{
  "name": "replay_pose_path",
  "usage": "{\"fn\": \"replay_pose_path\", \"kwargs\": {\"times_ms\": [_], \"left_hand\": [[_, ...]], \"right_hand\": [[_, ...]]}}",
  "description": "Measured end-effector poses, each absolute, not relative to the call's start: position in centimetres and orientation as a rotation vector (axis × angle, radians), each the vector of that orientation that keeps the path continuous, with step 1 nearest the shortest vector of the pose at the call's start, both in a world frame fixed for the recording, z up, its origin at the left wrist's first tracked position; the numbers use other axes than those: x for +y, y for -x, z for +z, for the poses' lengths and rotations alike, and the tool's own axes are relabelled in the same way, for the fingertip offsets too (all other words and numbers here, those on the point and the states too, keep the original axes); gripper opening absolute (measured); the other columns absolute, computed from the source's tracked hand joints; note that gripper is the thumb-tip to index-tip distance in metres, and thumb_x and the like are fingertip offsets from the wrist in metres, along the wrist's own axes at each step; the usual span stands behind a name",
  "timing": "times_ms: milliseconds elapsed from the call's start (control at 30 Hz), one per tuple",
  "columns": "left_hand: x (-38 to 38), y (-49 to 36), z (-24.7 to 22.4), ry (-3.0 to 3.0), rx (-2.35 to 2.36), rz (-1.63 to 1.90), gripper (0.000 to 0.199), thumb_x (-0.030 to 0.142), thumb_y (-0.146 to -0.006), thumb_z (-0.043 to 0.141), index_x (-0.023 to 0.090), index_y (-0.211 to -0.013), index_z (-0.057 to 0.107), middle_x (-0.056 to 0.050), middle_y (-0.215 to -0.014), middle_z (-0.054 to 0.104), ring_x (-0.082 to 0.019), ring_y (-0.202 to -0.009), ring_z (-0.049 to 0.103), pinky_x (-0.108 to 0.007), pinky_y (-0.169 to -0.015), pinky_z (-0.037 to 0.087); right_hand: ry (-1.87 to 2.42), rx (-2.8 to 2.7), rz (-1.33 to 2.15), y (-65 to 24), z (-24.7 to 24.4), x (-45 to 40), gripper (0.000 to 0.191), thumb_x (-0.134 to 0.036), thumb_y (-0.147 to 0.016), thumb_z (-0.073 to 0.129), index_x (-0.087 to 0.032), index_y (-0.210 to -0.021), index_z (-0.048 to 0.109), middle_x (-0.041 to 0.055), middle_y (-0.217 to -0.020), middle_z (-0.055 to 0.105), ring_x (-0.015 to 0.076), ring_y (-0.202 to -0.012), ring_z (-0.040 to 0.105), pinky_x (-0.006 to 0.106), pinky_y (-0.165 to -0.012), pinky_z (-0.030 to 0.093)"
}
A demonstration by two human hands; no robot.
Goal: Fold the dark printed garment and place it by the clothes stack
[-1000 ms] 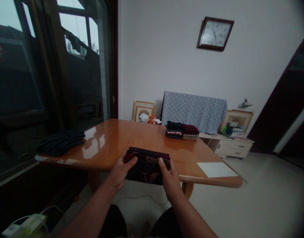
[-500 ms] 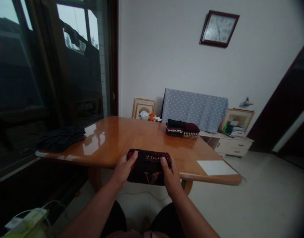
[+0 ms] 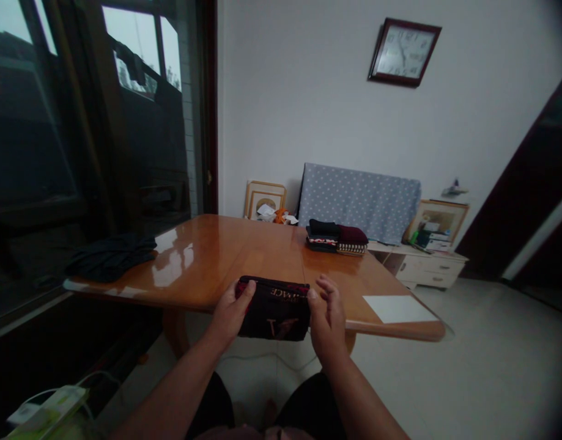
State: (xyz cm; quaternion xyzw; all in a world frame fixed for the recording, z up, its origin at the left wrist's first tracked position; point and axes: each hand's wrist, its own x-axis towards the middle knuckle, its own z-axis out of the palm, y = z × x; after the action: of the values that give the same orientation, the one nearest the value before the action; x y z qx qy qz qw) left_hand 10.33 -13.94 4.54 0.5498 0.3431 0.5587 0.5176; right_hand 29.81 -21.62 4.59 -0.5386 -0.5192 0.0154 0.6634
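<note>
While the left hand [image 3: 231,311] pinches the folded dark cloth [image 3: 274,316] at the edge of the counter [image 3: 244,250], the right hand [image 3: 327,319] stands spread just beside it, so the next move seems to need a new hold.

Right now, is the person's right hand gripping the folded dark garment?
No: the right hand is open, fingers raised, beside the folded dark garment, which the left hand holds.

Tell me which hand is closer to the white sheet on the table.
Right. The right hand is open beside the folded dark garment, to the left of the white sheet. The left hand grips the garment's other side, farther from the sheet.
</note>
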Motion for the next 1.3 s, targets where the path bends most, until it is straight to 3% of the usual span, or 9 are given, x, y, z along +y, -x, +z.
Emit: {"fn": "replay_pose_path", "kwargs": {"times_ms": [100, 200, 467, 633, 867, 1100, 1167, 1233, 1300], "left_hand": [[-14.1, -10.3, 4.8, -1.417, 0.896, 1.337, 0.043, 0.057, -0.081, 0.068, 0.019, -0.102, 0.067, -0.005, -0.095, 0.073, -0.022, -0.089, 0.066, -0.03, -0.082, 0.048], [-14.4, -10.4, 5.2, -1.508, 0.916, 1.323, 0.04, 0.055, -0.083, 0.065, 0.019, -0.1, 0.067, -0.004, -0.092, 0.072, -0.023, -0.088, 0.065, -0.03, -0.081, 0.048], [-14.8, -10.6, 5.5, -1.555, 0.903, 1.314, 0.035, 0.052, -0.083, 0.066, 0.02, -0.096, 0.067, -0.004, -0.09, 0.072, -0.023, -0.083, 0.065, -0.03, -0.079, 0.048], [-14.7, -10.6, 5.1, -1.58, 0.898, 1.272, 0.035, 0.053, -0.085, 0.064, 0.021, -0.099, 0.065, -0.003, -0.09, 0.071, -0.021, -0.082, 0.066, -0.029, -0.078, 0.049], [-14.6, -10.6, 5.0, -1.554, 0.884, 1.221, 0.037, 0.053, -0.084, 0.065, 0.021, -0.101, 0.066, -0.004, -0.093, 0.072, -0.022, -0.081, 0.066, -0.031, -0.077, 0.05], [-14.5, -10.6, 4.9, -1.545, 0.877, 1.223, 0.041, 0.055, -0.085, 0.063, 0.019, -0.103, 0.067, -0.006, -0.096, 0.072, -0.024, -0.088, 0.066, -0.031, -0.081, 0.05], [-14.5, -10.6, 4.9, -1.525, 0.873, 1.224, 0.043, 0.057, -0.084, 0.064, 0.019, -0.103, 0.067, -0.006, -0.097, 0.072, -0.024, -0.089, 0.066, -0.031, -0.081, 0.05], [-14.4, -10.6, 4.8, -1.499, 0.889, 1.242, 0.045, 0.059, -0.082, 0.065, 0.019, -0.103, 0.067, -0.006, -0.096, 0.072, -0.024, -0.089, 0.066, -0.031, -0.08, 0.049], [-14.3, -10.6, 4.7, -1.458, 0.892, 1.259, 0.048, 0.061, -0.081, 0.065, 0.018, -0.104, 0.067, -0.006, -0.095, 0.072, -0.024, -0.088, 0.066, -0.031, -0.079, 0.05]], "right_hand": [[1.248, -1.382, -0.178, -30.3, 5.5, -21.9, 0.018, -0.038, -0.091, 0.057, -0.022, -0.093, 0.064, 0.0122, -0.133, 0.055, 0.0282, -0.129, 0.047, 0.05, -0.107, 0.034], [1.304, -1.534, -0.233, -30.4, 6.1, -22.0, 0.014, -0.034, -0.089, 0.059, -0.023, -0.082, 0.064, 0.0103, -0.13, 0.058, 0.0295, -0.13, 0.046, 0.052, -0.106, 0.034], [1.355, -1.712, -0.149, -30.7, 5.7, -21.4, 0.008, -0.033, -0.082, 0.067, -0.025, -0.083, 0.066, 0.0088, -0.135, 0.057, 0.0312, -0.134, 0.044, 0.058, -0.109, 0.03], [1.316, -1.671, 0.018, -31.1, 5.5, -21.3, 0.008, -0.032, -0.084, 0.063, -0.024, -0.083, 0.066, 0.0105, -0.134, 0.058, 0.0288, -0.132, 0.047, 0.053, -0.106, 0.035], [1.311, -1.701, 0.093, -31.1, 5.5, -21.3, 0.01, -0.033, -0.082, 0.069, -0.023, -0.083, 0.066, 0.01, -0.135, 0.057, 0.0287, -0.132, 0.046, 0.053, -0.108, 0.032], [1.245, -1.579, 0.173, -31.4, 5.5, -21.2, 0.014, -0.033, -0.086, 0.064, -0.022, -0.078, 0.062, 0.0103, -0.121, 0.063, 0.0265, -0.124, 0.054, 0.047, -0.104, 0.038], [1.247, -1.507, 0.189, -31.6, 5.1, -21.1, 0.016, -0.036, -0.086, 0.065, -0.021, -0.082, 0.062, 0.0103, -0.121, 0.063, 0.0266, -0.122, 0.055, 0.046, -0.103, 0.04], [1.252, -1.409, 0.249, -31.7, 4.6, -21.0, 0.024, -0.041, -0.084, 0.068, -0.022, -0.098, 0.064, 0.0105, -0.126, 0.061, 0.027, -0.123, 0.055, 0.046, -0.105, 0.04], [1.253, -1.308, 0.359, -31.9, 4.0, -21.1, 0.054, -0.046, -0.079, 0.073, -0.023, -0.125, 0.057, 0.0119, -0.135, 0.057, 0.0283, -0.127, 0.053, 0.047, -0.107, 0.039]]}}
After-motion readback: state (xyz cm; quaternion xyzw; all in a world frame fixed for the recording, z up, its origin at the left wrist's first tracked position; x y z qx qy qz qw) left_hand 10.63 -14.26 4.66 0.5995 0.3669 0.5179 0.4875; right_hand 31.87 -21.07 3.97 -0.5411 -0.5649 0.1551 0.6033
